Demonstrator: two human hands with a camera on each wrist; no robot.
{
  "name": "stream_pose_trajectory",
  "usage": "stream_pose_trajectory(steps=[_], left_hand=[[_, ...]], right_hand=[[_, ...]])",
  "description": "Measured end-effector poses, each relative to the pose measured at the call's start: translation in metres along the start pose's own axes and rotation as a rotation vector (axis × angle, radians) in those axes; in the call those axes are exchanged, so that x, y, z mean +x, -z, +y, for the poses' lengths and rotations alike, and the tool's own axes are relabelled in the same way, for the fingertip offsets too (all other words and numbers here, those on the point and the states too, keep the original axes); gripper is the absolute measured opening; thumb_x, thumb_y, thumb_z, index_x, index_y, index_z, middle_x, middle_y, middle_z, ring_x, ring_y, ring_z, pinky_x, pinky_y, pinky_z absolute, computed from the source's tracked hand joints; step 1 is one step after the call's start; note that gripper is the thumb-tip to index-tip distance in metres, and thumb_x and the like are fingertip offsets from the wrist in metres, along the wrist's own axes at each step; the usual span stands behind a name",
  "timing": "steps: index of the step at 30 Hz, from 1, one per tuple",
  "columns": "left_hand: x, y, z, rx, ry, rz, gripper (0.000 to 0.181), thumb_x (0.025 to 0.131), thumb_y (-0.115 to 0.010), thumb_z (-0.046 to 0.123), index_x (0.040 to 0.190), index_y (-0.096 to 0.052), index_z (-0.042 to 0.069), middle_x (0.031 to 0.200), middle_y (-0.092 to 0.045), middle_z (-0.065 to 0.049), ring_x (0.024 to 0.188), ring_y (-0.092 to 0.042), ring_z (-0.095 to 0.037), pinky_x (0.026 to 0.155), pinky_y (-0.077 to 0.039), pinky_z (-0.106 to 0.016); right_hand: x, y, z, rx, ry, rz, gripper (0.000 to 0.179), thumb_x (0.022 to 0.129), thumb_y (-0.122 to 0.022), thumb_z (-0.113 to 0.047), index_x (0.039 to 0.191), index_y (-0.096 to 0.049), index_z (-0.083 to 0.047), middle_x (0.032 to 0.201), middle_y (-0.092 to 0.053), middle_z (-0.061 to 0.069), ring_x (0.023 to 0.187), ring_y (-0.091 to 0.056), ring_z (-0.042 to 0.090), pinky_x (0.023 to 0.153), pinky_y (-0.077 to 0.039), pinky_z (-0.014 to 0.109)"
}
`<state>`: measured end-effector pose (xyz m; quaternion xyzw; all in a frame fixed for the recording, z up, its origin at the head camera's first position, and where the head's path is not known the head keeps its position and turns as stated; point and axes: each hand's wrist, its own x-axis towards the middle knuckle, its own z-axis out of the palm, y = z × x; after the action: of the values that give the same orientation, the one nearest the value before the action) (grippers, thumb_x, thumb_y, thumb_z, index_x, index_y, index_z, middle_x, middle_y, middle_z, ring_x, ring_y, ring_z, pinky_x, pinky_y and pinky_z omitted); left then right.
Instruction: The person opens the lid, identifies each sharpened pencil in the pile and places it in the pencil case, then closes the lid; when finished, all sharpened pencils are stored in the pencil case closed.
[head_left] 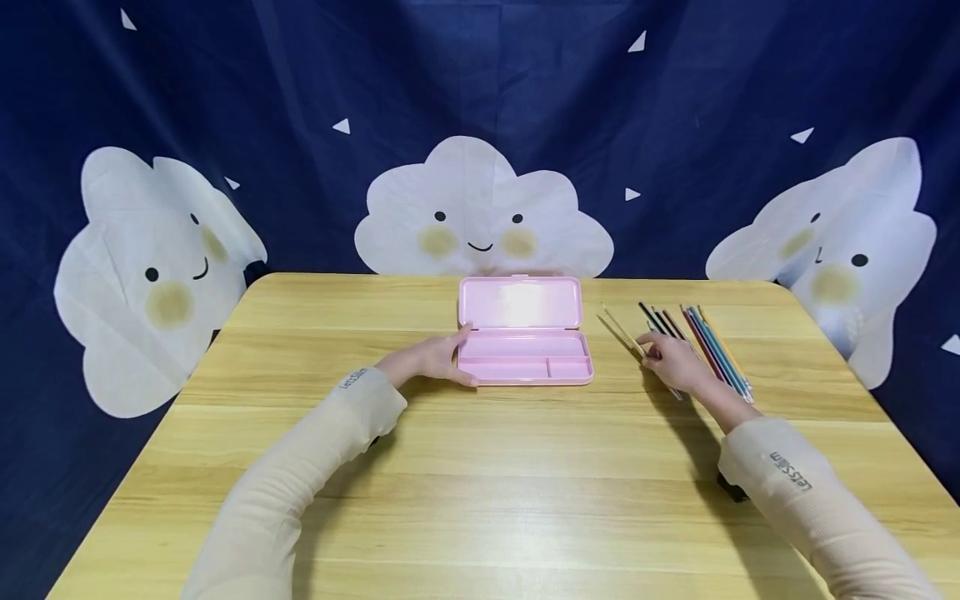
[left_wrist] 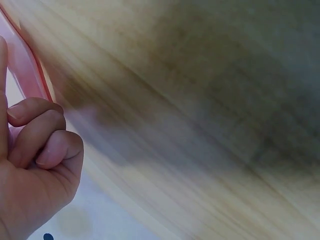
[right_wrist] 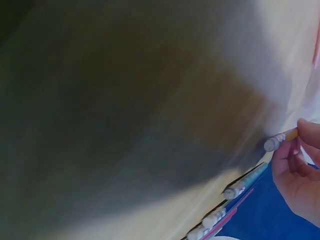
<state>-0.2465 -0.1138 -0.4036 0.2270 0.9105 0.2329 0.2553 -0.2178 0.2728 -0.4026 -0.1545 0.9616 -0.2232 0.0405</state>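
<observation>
Two cream fabric sleeves (head_left: 330, 450) enter at the lower left and lower right of the frame, over a pale wood-grain table (head_left: 480, 500). At right of centre, the right hand (head_left: 671, 360) pinches a slender yellow pencil with a pale printed end (right_wrist: 281, 139) between thumb and finger. A second thin line lies beside its shaft in the head view; whether pencil or shadow cannot be told. At left of centre, the left hand (head_left: 431, 358) holds the left end of an open pink plastic pencil case (head_left: 517, 344), thumb and forefinger spread across it; the left wrist view shows the other fingers curled. The case stands at the centre, lid laid back, tray divided into one long rear compartment and two front ones. Slim multicoloured pencils (head_left: 712, 346) lie right of centre, beside and beyond the right hand.

The step in hand appears to be pencil pick-up with the case steadied. The next move calls for a firm pinch and a shaft free of its neighbours.

Beyond, a navy fabric curtain (head_left: 487, 67) with white smiling clouds fills the upper frame.
</observation>
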Motion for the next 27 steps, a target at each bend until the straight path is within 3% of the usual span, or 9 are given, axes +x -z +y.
stream_pose_trajectory(steps=[5, 12, 17, 23, 27], left_hand=[[-0.001, 0.001, 0.002, 0.0, 0.004, 0.0, 0.108, 0.076, -0.071, 0.043, 0.147, 0.002, 0.008, 0.147, -0.021, -0.021, 0.134, -0.024, -0.03, 0.11, -0.021, -0.039], [-0.001, 0.0, 0.002, 0.001, 0.019, -0.003, 0.107, 0.076, -0.071, 0.043, 0.147, 0.002, 0.009, 0.148, -0.021, -0.02, 0.134, -0.024, -0.029, 0.11, -0.021, -0.038], [-0.001, 0.0, 0.002, -0.007, 0.022, -0.002, 0.107, 0.076, -0.071, 0.043, 0.147, 0.002, 0.01, 0.148, -0.02, -0.021, 0.135, -0.023, -0.029, 0.11, -0.02, -0.039], [0.0, -0.001, 0.001, -0.009, 0.009, 0.007, 0.108, 0.075, -0.071, 0.041, 0.147, 0.002, 0.008, 0.147, -0.02, -0.024, 0.134, -0.023, -0.031, 0.11, -0.02, -0.038], [0.001, -0.002, 0.0, -0.008, 0.02, 0.007, 0.108, 0.075, -0.071, 0.042, 0.147, 0.002, 0.009, 0.147, -0.02, -0.024, 0.134, -0.024, -0.031, 0.11, -0.02, -0.039]], right_hand=[[0.007, 0.001, -0.008, 0.046, 0.024, 0.094, 0.029, 0.085, -0.057, 0.003, 0.112, -0.054, 0.009, 0.08, -0.061, 0.018, 0.073, -0.057, 0.028, 0.067, -0.045, 0.043], [0.024, -0.01, -0.024, 0.087, 0.173, 0.193, 0.02, 0.08, -0.06, 0.01, 0.1, -0.06, 0.008, 0.075, -0.055, 0.013, 0.07, -0.049, 0.023, 0.064, -0.04, 0.035], [0.033, -0.02, -0.039, 0.07, 0.285, 0.168, 0.019, 0.079, -0.06, 0.01, 0.096, -0.066, 0.004, 0.074, -0.054, 0.008, 0.069, -0.047, 0.019, 0.062, -0.041, 0.032], [0.043, -0.029, -0.059, 0.044, 0.419, 0.077, 0.023, 0.081, -0.055, 0.011, 0.099, -0.067, 0.003, 0.084, -0.06, 0.012, 0.079, -0.055, 0.024, 0.072, -0.047, 0.038], [0.051, -0.036, -0.071, -0.001, 0.49, 0.057, 0.022, 0.082, -0.054, 0.012, 0.097, -0.067, 0.003, 0.081, -0.058, 0.011, 0.076, -0.054, 0.024, 0.072, -0.047, 0.038]])
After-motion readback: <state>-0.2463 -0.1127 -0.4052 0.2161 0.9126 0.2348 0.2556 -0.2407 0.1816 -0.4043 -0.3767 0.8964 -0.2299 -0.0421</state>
